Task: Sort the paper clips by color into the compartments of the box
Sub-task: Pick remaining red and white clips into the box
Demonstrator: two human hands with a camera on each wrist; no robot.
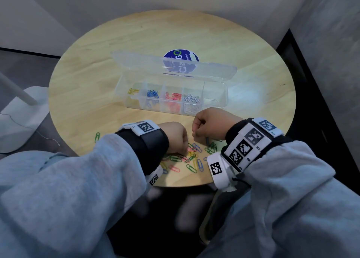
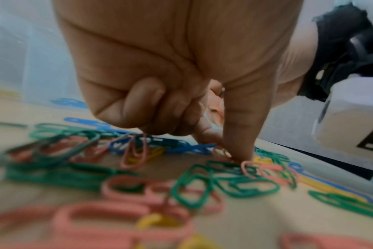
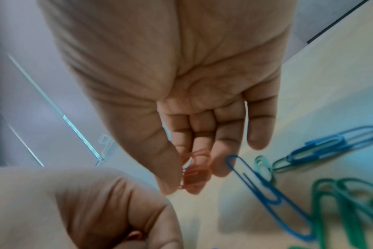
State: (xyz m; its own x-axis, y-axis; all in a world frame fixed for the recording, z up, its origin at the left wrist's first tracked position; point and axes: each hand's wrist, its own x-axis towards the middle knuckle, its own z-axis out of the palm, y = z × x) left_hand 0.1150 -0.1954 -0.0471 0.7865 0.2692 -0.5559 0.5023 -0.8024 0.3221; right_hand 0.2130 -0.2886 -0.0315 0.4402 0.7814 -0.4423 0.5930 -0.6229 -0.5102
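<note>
Grey sleeves fill the foot of the head view; beyond them the left hand (image 1: 175,136) and right hand (image 1: 209,124) work over a loose heap of coloured wire paper clips (image 1: 191,157) at the near edge of the round pale wooden table (image 1: 87,78). Behind stands the clear plastic compartment box (image 1: 215,98), lid open: yellow, blue, red and white clips each fill a compartment, while the rightmost looks empty. Many clips are left to sort, green ones among them

From the left wrist, that hand's thumb and forefinger reach down into the heap, the other fingers curled; whether they grip a clip I cannot tell

From the right wrist, thumb and fingers pinch a few red clips (image 3: 195,170), just beside a blue clip (image 3: 266,193) on the table
</note>
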